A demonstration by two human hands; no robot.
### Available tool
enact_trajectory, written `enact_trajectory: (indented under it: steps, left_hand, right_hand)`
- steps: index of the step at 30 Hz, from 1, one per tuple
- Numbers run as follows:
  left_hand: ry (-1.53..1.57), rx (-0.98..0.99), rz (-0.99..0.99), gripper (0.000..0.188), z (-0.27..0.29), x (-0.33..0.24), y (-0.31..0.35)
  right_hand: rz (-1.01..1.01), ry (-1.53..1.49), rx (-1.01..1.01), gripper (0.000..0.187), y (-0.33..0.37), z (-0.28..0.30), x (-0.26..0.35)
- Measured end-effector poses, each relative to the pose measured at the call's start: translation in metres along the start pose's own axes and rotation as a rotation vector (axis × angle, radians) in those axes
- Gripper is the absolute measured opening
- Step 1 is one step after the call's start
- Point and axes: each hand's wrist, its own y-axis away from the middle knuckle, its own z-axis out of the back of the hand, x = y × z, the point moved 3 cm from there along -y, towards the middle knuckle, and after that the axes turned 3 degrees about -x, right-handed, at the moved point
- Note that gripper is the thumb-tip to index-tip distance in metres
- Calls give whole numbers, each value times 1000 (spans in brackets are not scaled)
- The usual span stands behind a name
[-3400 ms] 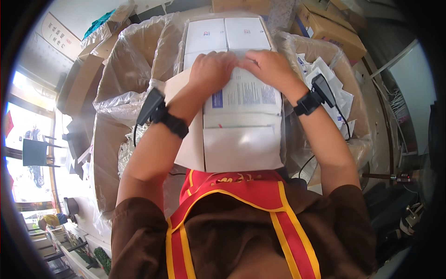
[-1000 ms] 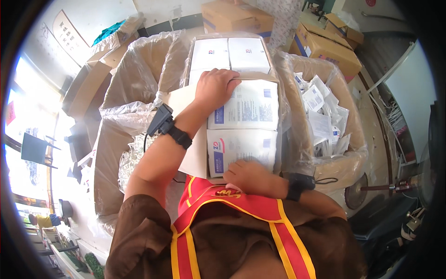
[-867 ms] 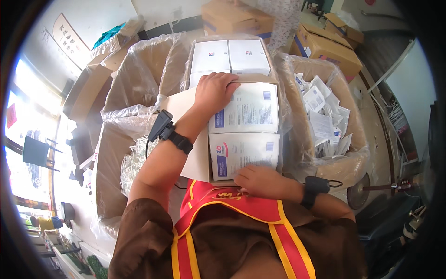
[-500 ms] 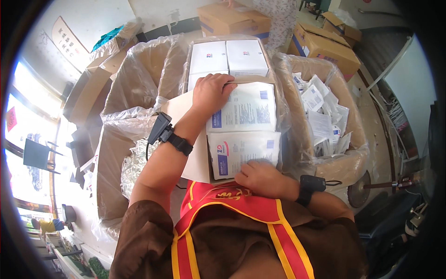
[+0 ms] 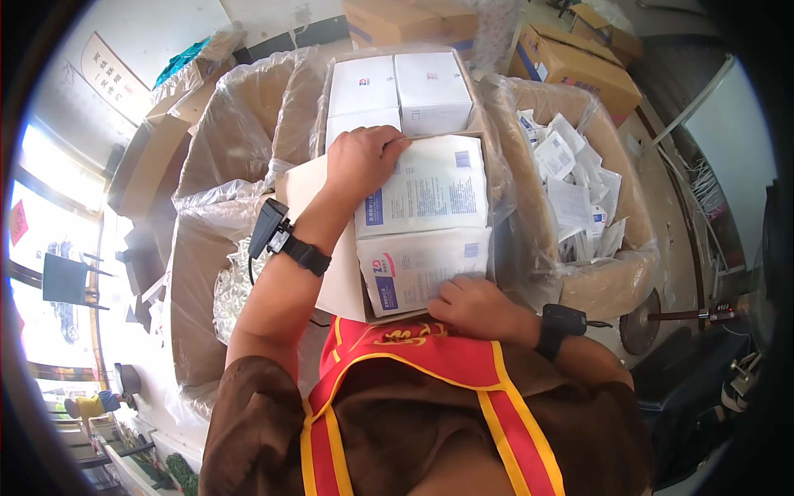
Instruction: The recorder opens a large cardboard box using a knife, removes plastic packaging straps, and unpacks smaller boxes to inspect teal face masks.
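An open white carton (image 5: 332, 277) with its flap folded out to the left stands close in front of me. In it lie flat white packets with blue print, a far packet (image 5: 426, 186) and a near packet (image 5: 413, 277) on top. My left hand (image 5: 361, 161) is closed over the carton's far left edge, fingers bent around the rim. At the near right corner my right hand (image 5: 478, 307) is closed, curled knuckles against the near packet; its fingertips are hidden.
Shut white boxes (image 5: 361, 85) fill the far part of the large carton beneath. A plastic-lined carton (image 5: 628, 190) of loose white packets (image 5: 579, 186) stands right. Lined cartons (image 5: 194, 281) stand left, one holding clear-looking pieces (image 5: 234, 289). Brown boxes (image 5: 571, 70) sit behind, near a person's patterned clothing (image 5: 495, 33).
The white carton and its packets sit slightly further left and look a little turned. My left hand keeps its place on the rim; my right hand has shifted slightly at the corner.
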Motion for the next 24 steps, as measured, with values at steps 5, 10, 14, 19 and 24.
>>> enact_trajectory:
  steps: [5,10,14,19,24]
  left_hand:
    - [-3,-67,-147,20,2,2,3]
    - [-24,28,-46,23,0,0,0]
    - [-121,-71,-109,25,-1,0,5]
    - [-137,-83,-84,25,-4,0,6]
    - [-120,-133,-82,29,-7,0,2]
  right_hand:
    - [-27,-44,-9,13,2,-1,-1]
    - [-33,-104,70,15,8,10,-3]
    - [-40,-70,-133,13,-20,75,-11]
    - [-177,226,-431,20,-86,114,-86]
    - [-301,94,-335,15,-97,62,-150]
